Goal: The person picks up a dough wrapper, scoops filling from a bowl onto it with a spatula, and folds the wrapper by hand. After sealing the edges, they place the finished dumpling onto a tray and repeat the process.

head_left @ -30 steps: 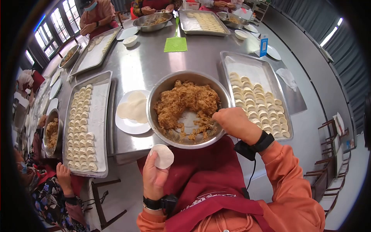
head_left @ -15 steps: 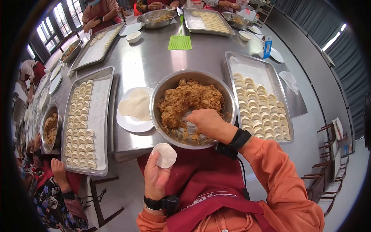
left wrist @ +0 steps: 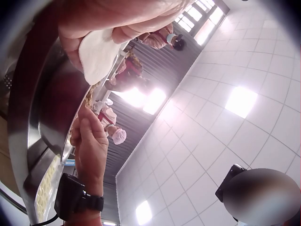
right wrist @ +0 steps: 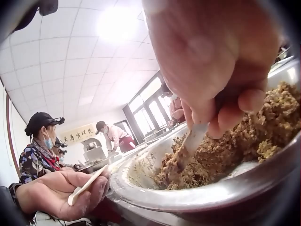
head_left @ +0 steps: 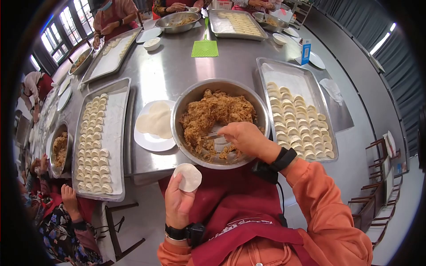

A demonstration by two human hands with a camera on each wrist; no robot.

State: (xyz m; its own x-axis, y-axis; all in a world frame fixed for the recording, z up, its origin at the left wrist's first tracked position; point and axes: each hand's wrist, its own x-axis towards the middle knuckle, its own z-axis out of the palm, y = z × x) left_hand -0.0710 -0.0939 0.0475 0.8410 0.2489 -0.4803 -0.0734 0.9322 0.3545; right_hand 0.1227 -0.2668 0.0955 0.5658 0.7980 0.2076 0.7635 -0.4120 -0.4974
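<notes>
My left hand (head_left: 178,203) holds a round white dumpling wrapper (head_left: 189,178) between thumb and fingers, just in front of the bowl. In the right wrist view the wrapper (right wrist: 87,185) shows edge-on, a thin flat disc. My right hand (head_left: 245,138) is over a large steel bowl (head_left: 179,148) of brown minced filling (head_left: 222,108). It grips a flat, pale utensil (right wrist: 195,137) whose lower end is covered by a lump of filling (right wrist: 174,165). The filling is heaped along the bowl's far side, with bare metal showing near the middle.
Left of the bowl, a white plate (head_left: 153,145) bears several wrappers (head_left: 155,119). Trays of folded dumplings flank it, one left (head_left: 116,133) and one right (head_left: 290,75). A green fly swatter (head_left: 205,48) lies farther back. Other people work around the steel table (head_left: 177,66).
My right hand has moved left from the bowl's right rim to over its middle, with the utensil in the filling. The left hand stays in place with the wrapper.
</notes>
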